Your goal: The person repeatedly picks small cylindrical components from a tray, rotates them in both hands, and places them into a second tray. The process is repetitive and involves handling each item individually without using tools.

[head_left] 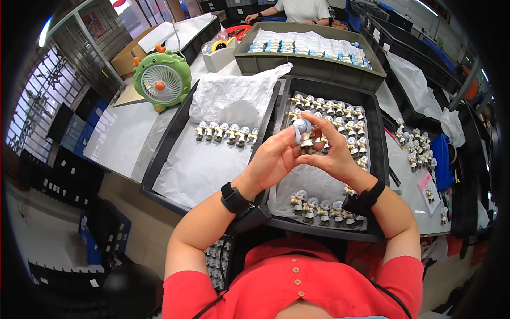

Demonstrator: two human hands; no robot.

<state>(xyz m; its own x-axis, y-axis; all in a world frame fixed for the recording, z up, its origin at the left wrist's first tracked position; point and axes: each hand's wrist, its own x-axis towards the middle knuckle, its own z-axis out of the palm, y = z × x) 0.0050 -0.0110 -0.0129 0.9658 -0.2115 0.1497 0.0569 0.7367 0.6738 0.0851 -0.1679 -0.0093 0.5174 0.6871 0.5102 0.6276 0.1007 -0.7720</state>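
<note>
A small figurine [303, 129] with pale grey-blue hair and a light body is held up between my two hands, above the right-hand black tray [378, 138]. My left hand [273, 159] pinches it from the left side. Around its top and lower right curl the fingers of my right hand [334, 151]. Rows of similar figurines [350, 127] lie on white paper in that tray, with another row [324, 210] along its near end. In the left-hand black tray [172, 138], a single row of figurines [228, 133] lies on white paper.
A green fan [162, 80] stands at the far left, beside a white tape dispenser [219, 56]. Behind the trays, an olive bin [313, 69] holds blue-and-white figurines. More figurines [419, 151] cluster on the table at right, near a blue bag [442, 159]. A person [303, 10] sits opposite.
</note>
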